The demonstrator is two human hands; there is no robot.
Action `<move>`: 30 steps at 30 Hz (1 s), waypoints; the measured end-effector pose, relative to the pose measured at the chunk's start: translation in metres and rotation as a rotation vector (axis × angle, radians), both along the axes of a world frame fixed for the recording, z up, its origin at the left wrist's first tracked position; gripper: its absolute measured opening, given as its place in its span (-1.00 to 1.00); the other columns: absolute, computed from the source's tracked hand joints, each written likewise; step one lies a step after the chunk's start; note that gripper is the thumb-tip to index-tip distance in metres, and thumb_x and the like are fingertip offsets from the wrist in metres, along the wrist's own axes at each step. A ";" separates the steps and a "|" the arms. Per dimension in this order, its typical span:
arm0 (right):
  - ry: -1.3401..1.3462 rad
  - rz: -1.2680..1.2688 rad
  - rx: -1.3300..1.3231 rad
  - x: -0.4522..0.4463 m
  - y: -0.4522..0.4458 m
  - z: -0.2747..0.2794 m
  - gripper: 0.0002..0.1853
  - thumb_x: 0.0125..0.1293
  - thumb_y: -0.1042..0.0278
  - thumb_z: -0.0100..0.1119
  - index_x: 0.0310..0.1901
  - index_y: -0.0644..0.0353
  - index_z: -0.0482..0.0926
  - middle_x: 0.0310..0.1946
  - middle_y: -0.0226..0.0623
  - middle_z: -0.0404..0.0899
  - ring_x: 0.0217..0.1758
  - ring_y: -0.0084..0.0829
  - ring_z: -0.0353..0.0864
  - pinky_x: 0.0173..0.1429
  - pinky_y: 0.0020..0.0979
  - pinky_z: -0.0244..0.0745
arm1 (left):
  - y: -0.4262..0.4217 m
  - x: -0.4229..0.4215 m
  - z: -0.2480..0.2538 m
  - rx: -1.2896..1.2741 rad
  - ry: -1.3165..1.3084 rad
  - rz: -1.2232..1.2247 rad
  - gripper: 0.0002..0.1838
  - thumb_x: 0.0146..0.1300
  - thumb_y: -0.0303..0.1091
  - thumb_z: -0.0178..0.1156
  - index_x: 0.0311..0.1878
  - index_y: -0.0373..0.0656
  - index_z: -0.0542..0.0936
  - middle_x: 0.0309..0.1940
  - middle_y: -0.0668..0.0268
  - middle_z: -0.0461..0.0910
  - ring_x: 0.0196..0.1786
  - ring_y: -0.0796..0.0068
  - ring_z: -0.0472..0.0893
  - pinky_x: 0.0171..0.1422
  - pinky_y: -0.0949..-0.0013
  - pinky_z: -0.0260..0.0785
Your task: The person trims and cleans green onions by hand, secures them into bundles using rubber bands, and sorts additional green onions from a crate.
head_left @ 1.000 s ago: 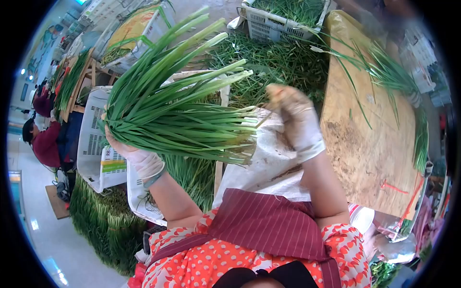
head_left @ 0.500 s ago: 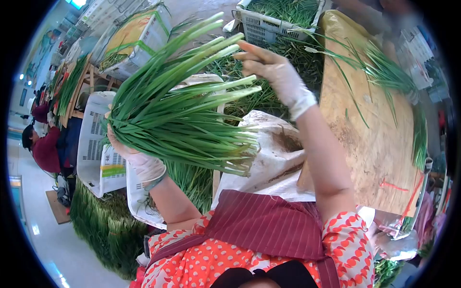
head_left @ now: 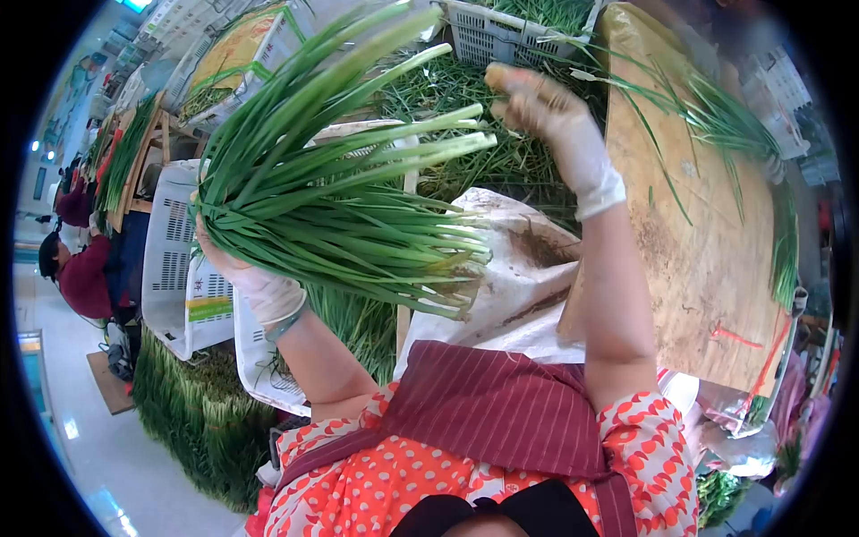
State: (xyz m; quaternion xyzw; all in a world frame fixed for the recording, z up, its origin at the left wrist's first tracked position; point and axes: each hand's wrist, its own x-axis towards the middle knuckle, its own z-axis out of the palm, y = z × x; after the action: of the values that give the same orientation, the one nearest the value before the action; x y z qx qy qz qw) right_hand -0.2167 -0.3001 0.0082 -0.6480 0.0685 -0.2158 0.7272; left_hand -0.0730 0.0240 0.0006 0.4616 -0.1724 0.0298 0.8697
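A large bunch of garlic chives (head_left: 322, 197), long flat green leaves with pale stalk ends, fans out toward the right. My left hand (head_left: 259, 285), in a thin whitish glove, is closed around its leafy left end; the leaves hide part of the fingers. The pale stalk ends stick out freely. Apart from them, to the upper right, my right hand (head_left: 550, 112) hovers in a soiled glove. Its fingers are loosely bent and blurred, with a gap between them, and nothing shows in them. Below lies a dirt-stained white sheet (head_left: 447, 336).
A wooden board (head_left: 707, 295) on the right bears loose chives (head_left: 729, 116). Leaf litter (head_left: 501, 170) spreads behind the sheet. White plastic crates (head_left: 165, 277) stand left, another crate (head_left: 474, 40) at the back. Stacked chives (head_left: 201, 421) cover floor at left, near a person (head_left: 85, 277).
My right hand has moved away from the stalk ends, to the right, and its fingers have curled more. The bunch in my left hand has shifted slightly, its upper stalks spreading upward.
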 end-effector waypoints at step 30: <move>0.139 0.221 -0.619 -0.010 0.062 -0.007 -0.81 0.17 0.40 0.22 -0.19 0.26 0.62 -0.33 -0.37 0.65 -0.31 -0.55 0.56 -0.18 -0.52 0.46 | 0.029 0.037 -0.019 -0.486 0.285 -0.378 -0.64 0.26 -0.19 -0.12 -0.03 -0.15 0.52 0.00 0.20 0.52 0.06 0.27 0.48 0.23 0.11 0.25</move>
State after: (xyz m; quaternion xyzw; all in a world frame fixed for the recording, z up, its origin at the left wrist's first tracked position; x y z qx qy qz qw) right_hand -0.2265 -0.2380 0.0011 -0.8547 -0.0215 -0.1012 0.5086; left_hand -0.0357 0.0532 -0.0185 0.2005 -0.1196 -0.1564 0.9597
